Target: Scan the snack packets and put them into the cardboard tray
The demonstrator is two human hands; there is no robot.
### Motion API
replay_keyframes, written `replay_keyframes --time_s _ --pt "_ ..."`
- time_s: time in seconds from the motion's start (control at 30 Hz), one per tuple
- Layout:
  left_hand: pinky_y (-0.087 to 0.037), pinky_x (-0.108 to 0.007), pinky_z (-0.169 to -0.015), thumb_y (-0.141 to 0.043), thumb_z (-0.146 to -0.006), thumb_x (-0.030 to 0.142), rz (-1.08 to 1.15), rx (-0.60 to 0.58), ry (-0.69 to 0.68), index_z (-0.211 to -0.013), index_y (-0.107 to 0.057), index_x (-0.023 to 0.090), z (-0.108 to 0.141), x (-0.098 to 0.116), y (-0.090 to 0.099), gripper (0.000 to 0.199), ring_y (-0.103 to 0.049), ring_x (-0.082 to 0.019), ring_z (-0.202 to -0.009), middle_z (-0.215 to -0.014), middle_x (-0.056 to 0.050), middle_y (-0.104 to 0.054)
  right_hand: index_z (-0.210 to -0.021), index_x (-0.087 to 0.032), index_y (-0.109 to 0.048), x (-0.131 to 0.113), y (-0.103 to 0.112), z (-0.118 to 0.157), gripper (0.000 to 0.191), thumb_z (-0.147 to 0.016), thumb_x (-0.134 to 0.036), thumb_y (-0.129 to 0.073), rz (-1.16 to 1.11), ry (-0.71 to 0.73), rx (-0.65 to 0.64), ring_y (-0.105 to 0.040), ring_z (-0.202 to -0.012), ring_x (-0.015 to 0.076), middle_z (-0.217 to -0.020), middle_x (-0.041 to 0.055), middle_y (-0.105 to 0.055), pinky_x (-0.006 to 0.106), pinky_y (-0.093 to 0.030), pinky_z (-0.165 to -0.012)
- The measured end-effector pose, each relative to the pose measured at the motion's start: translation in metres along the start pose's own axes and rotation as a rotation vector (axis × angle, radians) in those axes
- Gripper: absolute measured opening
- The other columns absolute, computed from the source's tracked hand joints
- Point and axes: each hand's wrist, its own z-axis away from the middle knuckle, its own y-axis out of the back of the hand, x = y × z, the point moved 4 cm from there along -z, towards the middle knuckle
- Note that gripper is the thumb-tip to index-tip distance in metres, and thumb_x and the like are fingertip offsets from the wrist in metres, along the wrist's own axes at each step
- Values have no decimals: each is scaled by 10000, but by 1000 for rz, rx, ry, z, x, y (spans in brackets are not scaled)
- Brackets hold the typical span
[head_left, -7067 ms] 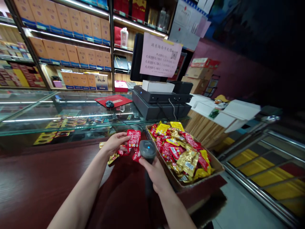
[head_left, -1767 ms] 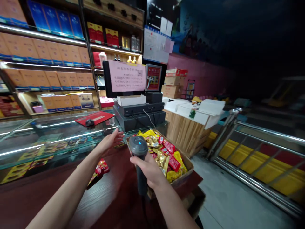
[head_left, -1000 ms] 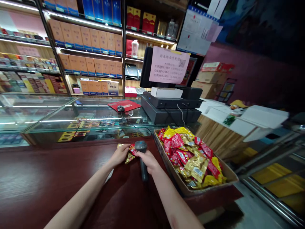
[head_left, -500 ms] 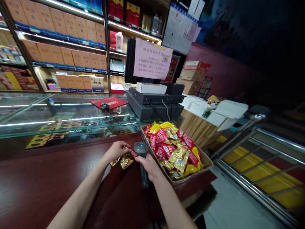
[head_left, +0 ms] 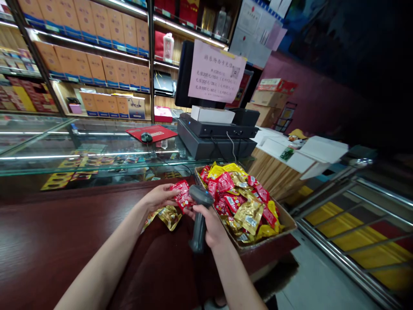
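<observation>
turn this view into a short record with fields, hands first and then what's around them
Left hand: holding red packet
Right hand: gripping scanner by its handle
Scanner head: close beside the red packet
Table: gold packets by the left hand
Box: heap of red, gold and yellow packets
Behind: mouse on red mat; screen with pink sign

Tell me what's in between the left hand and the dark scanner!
A shiny red packet. The left hand grips it right beside the head of the dark scanner, as the head view shows.
</observation>
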Motion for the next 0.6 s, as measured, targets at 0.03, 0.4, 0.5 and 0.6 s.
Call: replay_keyframes --time_s 0.03,0.4,0.5,0.6 --pt "-553 -293 -699 -764 -679 312 50 -34 48 -1034 -616 140 1 -2 1 421 -666 -159 -758 -960 -102 -690 -874 -184 -678 -1 0 0 275 -602 -166 -712 -6 7 -5 -641 -889 198 -939 32 -693 353 -516 -818" --pt "-550 -237 -486 -826 -565 338 39 263 -2 -886 -664 125 -6 -7 22 418 -633 -127 -592 -801 -66 -690 -776 -140 -600 19 -9 37 266 -651 -357 -691 483 -129 -177 -604 -550 153 -697 26 -634 274 -492 -462" --pt "-543 -228 -475 -828 -549 362 19 275 -10 -885 -671 132 -6 -8 23 437 -641 -138 -602 -785 -64 -694 -681 -145 -548 28 -12 42 253 -679 -374 -656 568 -180 -218 -512 -408 108 -526 -21 -541 233 -429 -379" --pt "-548 -238 -491 -835 -532 374 10 270 -17 -887 -674 128 -7 -8 24 461 -635 -135 -585 -762 -64 -692 -670 -152 -537 37 -10 42 235 -694 -369 -624 604 -243 -221 -465 -367 93 -471 -36 -506 224 -409 -362"
